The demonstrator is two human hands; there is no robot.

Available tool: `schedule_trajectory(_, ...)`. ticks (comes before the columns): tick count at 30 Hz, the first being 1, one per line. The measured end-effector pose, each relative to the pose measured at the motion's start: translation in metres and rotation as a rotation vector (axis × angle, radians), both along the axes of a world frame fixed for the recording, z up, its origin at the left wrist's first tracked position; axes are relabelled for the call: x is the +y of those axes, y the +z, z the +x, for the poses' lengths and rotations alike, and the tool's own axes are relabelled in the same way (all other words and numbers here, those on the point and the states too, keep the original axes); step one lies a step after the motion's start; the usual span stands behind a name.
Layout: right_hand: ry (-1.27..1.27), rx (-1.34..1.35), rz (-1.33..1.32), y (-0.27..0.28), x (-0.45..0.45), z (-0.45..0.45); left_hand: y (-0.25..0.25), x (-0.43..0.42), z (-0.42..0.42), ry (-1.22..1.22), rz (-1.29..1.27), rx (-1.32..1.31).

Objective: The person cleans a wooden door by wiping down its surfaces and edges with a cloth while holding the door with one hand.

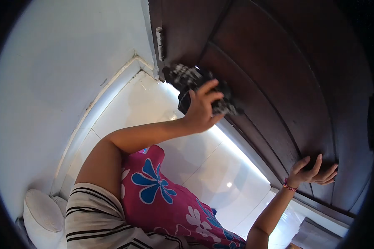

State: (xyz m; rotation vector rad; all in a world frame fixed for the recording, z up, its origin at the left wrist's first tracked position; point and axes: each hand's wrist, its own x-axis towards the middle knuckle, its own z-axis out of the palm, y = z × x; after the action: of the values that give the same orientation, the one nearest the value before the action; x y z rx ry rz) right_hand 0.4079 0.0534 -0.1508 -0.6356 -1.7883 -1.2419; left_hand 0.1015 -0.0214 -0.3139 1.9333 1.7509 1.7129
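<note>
A black cloth with a white pattern (187, 78) is bunched against the lower part of a dark brown wooden door (274, 79), near its hinge side. My left hand (203, 108) grips this cloth and presses it on the door; the cloth is slightly blurred. Farther right, my right hand (313, 172) rests against the door panel with its fingers spread and nothing in them. A braided bracelet (289, 186) is round the right wrist.
A metal hinge (160, 43) joins the door to its frame beside a pale wall (70, 54). White floor tiles (203, 153) lie below, with light coming under the door. White cushions (43, 216) are at the lower left. A grey object (316, 235) lies at the lower right.
</note>
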Motion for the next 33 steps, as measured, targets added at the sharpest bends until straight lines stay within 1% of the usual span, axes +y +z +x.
schedule_trajectory(1,0.006,0.009,-0.030,0.000,-0.003,-0.004,0.003,-0.008,0.006,-0.081,-0.230,0.095)
schedule_trajectory(2,0.014,0.017,-0.063,0.001,-0.007,-0.011,-0.003,-0.007,0.012,-0.092,-0.136,0.182)
schedule_trajectory(4,0.038,0.013,-0.096,-0.009,-0.017,-0.021,-0.011,-0.009,0.021,-0.176,-0.151,0.317)
schedule_trajectory(5,0.091,-0.098,-0.081,-0.020,-0.023,-0.023,-0.013,-0.010,0.025,-0.218,-0.158,0.385)
schedule_trajectory(6,0.152,-0.148,-0.270,-0.050,-0.030,-0.021,-0.012,-0.011,0.028,-0.250,-0.027,0.362)
schedule_trajectory(7,0.211,-0.197,-0.458,-0.074,-0.039,-0.024,-0.010,-0.012,0.029,-0.332,-0.076,0.346)
schedule_trajectory(8,0.318,-0.337,-0.634,-0.054,-0.056,-0.073,-0.007,-0.013,0.028,-0.414,-0.123,0.330)
schedule_trajectory(9,0.420,-0.273,-0.820,-0.068,-0.060,-0.097,-0.005,-0.015,0.026,-0.496,-0.172,0.317)
schedule_trajectory(11,0.570,-0.047,-1.127,-0.102,-0.070,-0.133,-0.001,-0.017,0.018,-0.527,-0.248,0.339)
schedule_trajectory(12,0.612,-0.046,-1.243,-0.119,-0.074,-0.142,0.000,-0.015,0.012,-0.560,-0.267,0.349)
schedule_trajectory(13,0.571,-0.129,-1.222,-0.125,-0.079,-0.151,0.008,-0.015,0.005,-0.595,-0.287,0.360)
schedule_trajectory(14,0.620,-0.075,-1.160,-0.135,-0.081,-0.159,0.017,-0.016,-0.004,-0.633,-0.308,0.274)
schedule_trajectory(15,0.667,-0.020,-1.098,-0.145,-0.080,-0.166,0.015,-0.016,-0.011,-0.618,-0.305,0.093)
schedule_trajectory(17,0.785,0.131,-1.110,-0.149,-0.070,-0.183,0.008,-0.017,-0.024,-0.582,-0.296,-0.272)
schedule_trajectory(18,0.755,0.129,-1.135,-0.154,-0.065,-0.189,0.017,-0.017,-0.032,-0.492,-0.244,-0.244)
schedule_trajectory(21,0.482,-0.095,-0.993,-0.176,-0.049,-0.209,0.017,-0.011,-0.049,-0.346,-0.132,-0.288)
schedule_trajectory(23,0.193,-0.332,-0.720,-0.182,-0.042,-0.211,0.015,-0.011,-0.056,-0.390,-0.111,-0.457)
schedule_trajectory(24,0.044,-0.448,-0.581,-0.181,-0.039,-0.211,0.025,-0.014,-0.055,-0.362,-0.164,-0.489)
schedule_trajectory(27,-0.076,-0.503,-0.423,-0.173,-0.037,-0.206,0.030,-0.019,-0.064,-0.297,-0.206,-0.423)
schedule_trajectory(30,-0.082,-0.481,-0.404,-0.186,-0.033,-0.174,0.030,-0.023,-0.071,-0.212,-0.166,-0.271)
schedule_trajectory(32,-0.115,-0.592,-0.411,-0.184,-0.035,-0.139,0.034,-0.027,-0.076,-0.192,-0.198,-0.189)
schedule_trajectory(33,-0.132,-0.613,-0.374,-0.182,-0.034,-0.122,0.035,-0.028,-0.079,-0.152,-0.234,-0.076)
